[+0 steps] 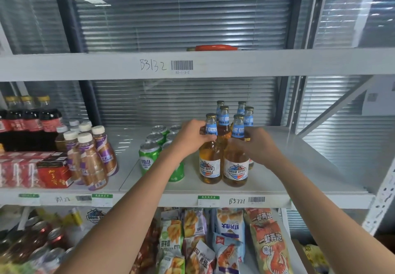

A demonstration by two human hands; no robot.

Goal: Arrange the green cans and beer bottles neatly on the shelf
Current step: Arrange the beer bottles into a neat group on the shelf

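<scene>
Both hands are squaring up the beer bottles: left hand (pixel 193 137) gripping the front-left bottle (pixel 210 156), right hand (pixel 259 145) gripping the front-right bottle (pixel 236 158). Next, probably nudging them flush beside the cans (pixel 149 154).

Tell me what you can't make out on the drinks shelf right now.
All in the head view:
- Green cans: the left forearm covers the right column, so no full count.
- Beer bottles: six caps show; the back four hide behind the front pair and both hands.
- Right hand: its fingertips are behind the front right bottle.
- Shelf tags: print too small.
</scene>
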